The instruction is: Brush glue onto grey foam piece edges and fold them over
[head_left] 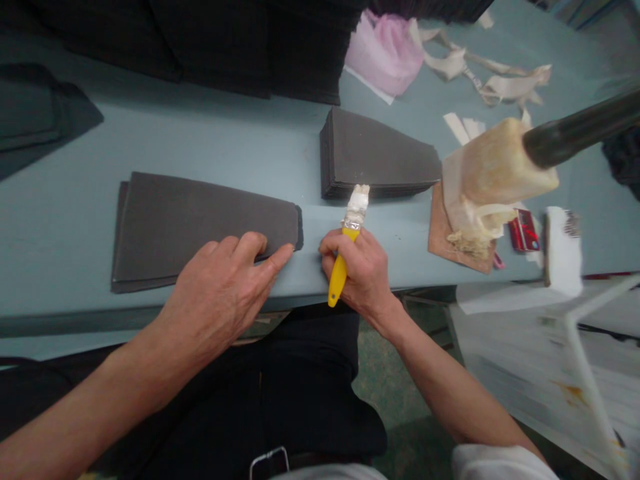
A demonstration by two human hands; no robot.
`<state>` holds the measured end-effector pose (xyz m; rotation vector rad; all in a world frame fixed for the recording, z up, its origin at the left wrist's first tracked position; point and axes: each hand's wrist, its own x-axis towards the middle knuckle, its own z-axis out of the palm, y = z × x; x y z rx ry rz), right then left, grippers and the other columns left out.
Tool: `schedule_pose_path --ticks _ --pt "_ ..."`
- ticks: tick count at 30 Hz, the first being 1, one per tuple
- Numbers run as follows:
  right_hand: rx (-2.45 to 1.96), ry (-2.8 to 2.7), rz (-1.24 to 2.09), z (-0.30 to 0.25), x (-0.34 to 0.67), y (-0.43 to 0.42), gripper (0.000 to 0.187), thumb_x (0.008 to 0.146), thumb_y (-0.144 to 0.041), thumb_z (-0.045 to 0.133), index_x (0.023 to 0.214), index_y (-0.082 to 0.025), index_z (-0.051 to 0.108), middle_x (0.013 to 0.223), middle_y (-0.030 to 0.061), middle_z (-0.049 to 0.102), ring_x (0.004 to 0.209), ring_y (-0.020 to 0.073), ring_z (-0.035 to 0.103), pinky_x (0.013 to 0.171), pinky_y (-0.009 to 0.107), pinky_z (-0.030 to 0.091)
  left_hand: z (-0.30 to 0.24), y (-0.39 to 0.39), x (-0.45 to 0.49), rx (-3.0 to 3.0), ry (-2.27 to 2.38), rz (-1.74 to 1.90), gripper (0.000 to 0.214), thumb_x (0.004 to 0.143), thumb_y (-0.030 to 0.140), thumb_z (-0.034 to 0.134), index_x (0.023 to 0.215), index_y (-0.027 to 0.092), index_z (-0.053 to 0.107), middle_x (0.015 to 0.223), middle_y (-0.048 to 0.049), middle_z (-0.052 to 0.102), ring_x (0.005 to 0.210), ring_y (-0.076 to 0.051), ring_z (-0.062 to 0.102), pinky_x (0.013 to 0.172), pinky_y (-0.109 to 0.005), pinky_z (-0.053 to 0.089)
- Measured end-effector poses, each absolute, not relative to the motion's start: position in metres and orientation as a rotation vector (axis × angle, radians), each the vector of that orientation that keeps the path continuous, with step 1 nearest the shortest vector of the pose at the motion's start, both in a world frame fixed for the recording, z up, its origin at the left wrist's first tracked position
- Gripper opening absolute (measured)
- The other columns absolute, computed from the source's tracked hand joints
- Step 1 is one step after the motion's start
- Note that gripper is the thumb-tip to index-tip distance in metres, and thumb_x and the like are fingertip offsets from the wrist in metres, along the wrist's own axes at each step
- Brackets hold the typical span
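My left hand [225,280] lies on the near edge of a short pile of dark grey tapered panels [200,207]. Its fingers are bent, with thumb and forefinger holding the panels near their narrow right end. In my right hand [363,267] is a paintbrush [339,277] with a yellow handle, gripped just below the metal band. White paste coats the bristles, which point away from me. Just beyond the brush tip stands a thicker stack of grey tapered panels [380,147]; whether the bristles touch its near edge, I cannot tell.
A stained paste container [500,163] with a dark handle sits on a brown board [437,230] at right. Beside it are a small red box [524,230] and a white block [563,250]. Large black stacks [225,47], pink cloth [387,53] and pale strips [515,83] lie farther back.
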<state>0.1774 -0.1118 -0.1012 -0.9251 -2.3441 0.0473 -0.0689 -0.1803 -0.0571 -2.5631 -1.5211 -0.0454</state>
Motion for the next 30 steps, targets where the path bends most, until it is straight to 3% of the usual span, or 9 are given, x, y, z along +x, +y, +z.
schedule_pose_path --ticks 30 --pt "-0.989 -2.362 0.082 -0.1028 0.1784 -0.113 0.019 0.102 -0.011 0.055 0.099 -0.025 0.067 0.092 0.0055 0.075 0.088 0.0239 0.065 0.081 0.036 0.052 -0.0558 -0.1782 -0.0678 -2.631 -1.798 -0.068 0.043 0.104 0.027 0.053 0.142 0.028 0.071 0.107 -0.0121 0.07 0.083 -0.029 0.066 0.072 -0.042 0.05"
